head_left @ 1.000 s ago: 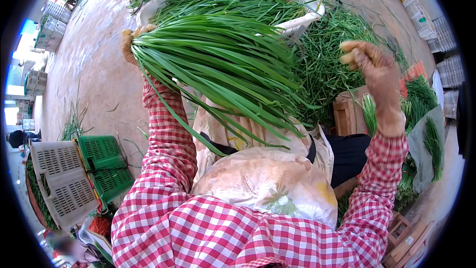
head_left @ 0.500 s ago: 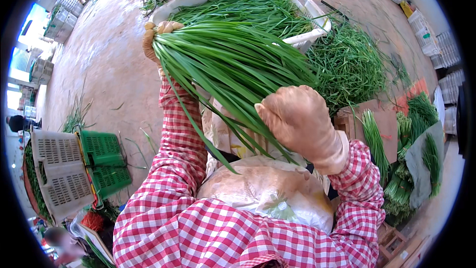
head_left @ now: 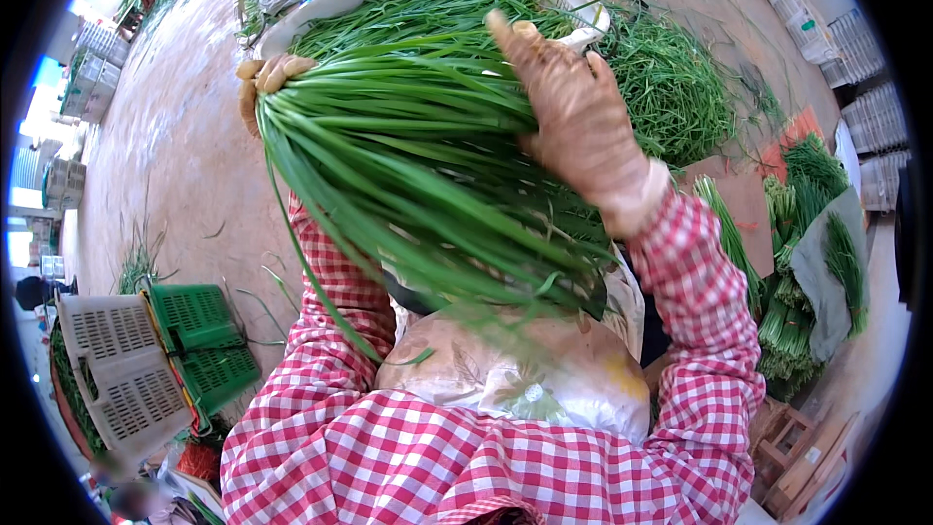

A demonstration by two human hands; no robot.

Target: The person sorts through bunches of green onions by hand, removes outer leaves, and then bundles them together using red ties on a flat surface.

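Long flat green leaves, a bunch of garlic chives [head_left: 408, 146], fan out to the right and toward my lap. My left hand [head_left: 267, 83], in a tan glove, is closed round the gathered end. At the bunch's right side, my right hand [head_left: 583, 117] is raised with its gloved fingers stretched out, partly smeared by motion. Its thumb side is by the leaves, but whether it touches them I cannot tell. The lower leaves are blurred and hang over my stained apron [head_left: 505, 369]. Behind the bunch stands a white plastic crate [head_left: 340, 5] holding loose green leaves [head_left: 428, 0].
A heap of loose leaves [head_left: 671, 97] lies on the floor right of the crate. Tied bundles of chives [head_left: 792, 331] lie at the right. A grey crate [head_left: 121, 369] and a green crate [head_left: 199, 316] stand at the left. Stacked crates [head_left: 855, 49] line the far right.
My right hand has gone from a closed fist low beside the leaves to stretched fingers higher up. The leaves have spread and swung downward; my left hand keeps its hold.
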